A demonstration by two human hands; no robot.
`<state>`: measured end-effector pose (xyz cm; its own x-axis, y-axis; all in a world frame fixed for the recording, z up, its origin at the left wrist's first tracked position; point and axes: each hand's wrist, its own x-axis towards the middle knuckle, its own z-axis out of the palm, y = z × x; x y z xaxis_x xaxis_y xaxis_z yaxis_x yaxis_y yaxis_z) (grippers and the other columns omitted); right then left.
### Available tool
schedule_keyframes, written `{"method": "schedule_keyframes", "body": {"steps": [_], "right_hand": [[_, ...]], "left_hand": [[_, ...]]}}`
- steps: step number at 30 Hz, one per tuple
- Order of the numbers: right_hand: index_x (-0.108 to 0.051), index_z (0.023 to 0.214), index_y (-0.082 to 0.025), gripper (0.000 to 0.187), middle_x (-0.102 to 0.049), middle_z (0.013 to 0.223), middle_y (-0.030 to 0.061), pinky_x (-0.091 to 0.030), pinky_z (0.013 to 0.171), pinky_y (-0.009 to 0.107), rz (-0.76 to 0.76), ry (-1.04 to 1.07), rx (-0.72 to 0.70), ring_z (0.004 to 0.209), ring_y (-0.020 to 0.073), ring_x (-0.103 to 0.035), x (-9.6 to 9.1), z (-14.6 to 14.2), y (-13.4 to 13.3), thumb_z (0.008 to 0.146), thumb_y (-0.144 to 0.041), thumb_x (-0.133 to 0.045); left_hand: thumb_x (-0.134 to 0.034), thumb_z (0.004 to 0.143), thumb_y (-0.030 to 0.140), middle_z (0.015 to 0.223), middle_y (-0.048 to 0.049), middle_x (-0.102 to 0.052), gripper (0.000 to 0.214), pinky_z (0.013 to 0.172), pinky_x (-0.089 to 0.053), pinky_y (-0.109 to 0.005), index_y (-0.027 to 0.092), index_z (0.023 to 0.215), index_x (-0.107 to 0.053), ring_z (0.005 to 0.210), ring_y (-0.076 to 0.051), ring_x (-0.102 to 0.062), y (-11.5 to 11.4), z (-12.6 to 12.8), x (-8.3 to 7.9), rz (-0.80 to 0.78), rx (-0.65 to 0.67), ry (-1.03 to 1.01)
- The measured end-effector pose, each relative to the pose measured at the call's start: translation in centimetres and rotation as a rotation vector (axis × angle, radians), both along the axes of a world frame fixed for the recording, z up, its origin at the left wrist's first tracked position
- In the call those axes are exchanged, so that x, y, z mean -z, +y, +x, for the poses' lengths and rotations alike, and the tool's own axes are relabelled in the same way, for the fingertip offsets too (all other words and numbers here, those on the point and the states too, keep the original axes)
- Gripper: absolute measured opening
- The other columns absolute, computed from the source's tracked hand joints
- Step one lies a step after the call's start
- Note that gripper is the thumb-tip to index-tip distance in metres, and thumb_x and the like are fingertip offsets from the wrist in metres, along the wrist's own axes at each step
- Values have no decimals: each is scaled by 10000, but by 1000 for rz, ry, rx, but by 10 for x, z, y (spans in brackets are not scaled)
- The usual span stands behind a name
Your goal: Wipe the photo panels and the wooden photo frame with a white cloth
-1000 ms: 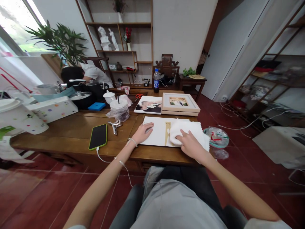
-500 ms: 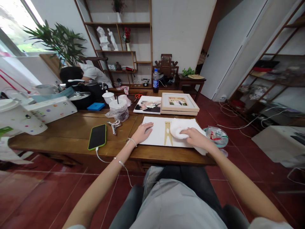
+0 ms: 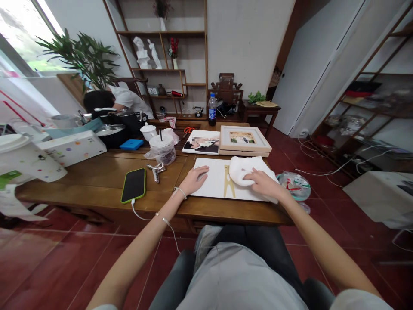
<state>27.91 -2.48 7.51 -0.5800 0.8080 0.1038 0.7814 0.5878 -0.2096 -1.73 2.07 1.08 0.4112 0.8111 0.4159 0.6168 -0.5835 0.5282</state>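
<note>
A flat white board (image 3: 213, 185) lies near the front edge of the wooden table. Flat on its left end rests my left hand (image 3: 195, 180), fingers stretched out and holding nothing. My right hand (image 3: 262, 182) grips a bunched white cloth (image 3: 242, 172) and presses it on the board's right half. Between the hands, a gold A-shaped stand (image 3: 229, 185) lies on the board, just left of the cloth and partly covered by it at its edge. What my right fingertips do inside the cloth is hidden.
Behind the board lie a photo print (image 3: 201, 142) and a framed picture (image 3: 243, 138). A charging phone (image 3: 134, 185), a silver clip-like piece (image 3: 157, 170) and a bagged drink cup (image 3: 161, 144) are to the left. A plastic-lined bin (image 3: 297, 185) stands right. A person leans down (image 3: 129, 100) beyond the table.
My right hand has shifted the cloth slightly toward the far edge of the board, and the cloth's trailing part has moved with it. My left hand stays put.
</note>
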Motion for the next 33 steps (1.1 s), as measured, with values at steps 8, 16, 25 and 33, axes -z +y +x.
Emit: {"method": "schedule_keyframes", "body": {"steps": [8, 16, 25, 33], "right_hand": [[-629, 957, -219, 522, -623, 1098, 36, -269, 997, 347, -237, -75, -90, 1189, 234, -430, -34, -6, -90, 559, -4, -367], [-620, 1024, -209, 500, -636, 991, 41, -378, 860, 299, -259, -17, -92, 958, 216, -542, -29, 9, -58, 611, -55, -386], [-589, 1099, -164, 552, -630, 1097, 71, -386, 869, 349, -30, 79, 51, 967, 271, -552, -3, -17, 28, 606, -52, -370], [-538, 1142, -165, 582, -550, 1233, 78, -148, 1051, 529, -6, 162, -6, 1210, 269, -412, 15, -33, 36, 605, -33, -357]], "left_hand": [[-466, 830, 262, 1202, -82, -588, 304, 1037, -326, -416, 172, 1080, -614, 1167, -213, -499, -1, 1, 0, 16, 5, -21], [-457, 832, 257, 1207, -81, -585, 307, 1039, -323, -414, 168, 1080, -614, 1169, -209, -498, -1, 1, 0, 24, 3, 3], [-450, 833, 275, 1208, -69, -586, 318, 1044, -319, -412, 186, 1089, -616, 1170, -207, -498, 0, -1, 0, 17, 1, -2], [-458, 831, 281, 1210, -76, -584, 322, 1050, -308, -415, 178, 1094, -614, 1171, -213, -497, -2, 0, -2, 2, 0, -21]]}}
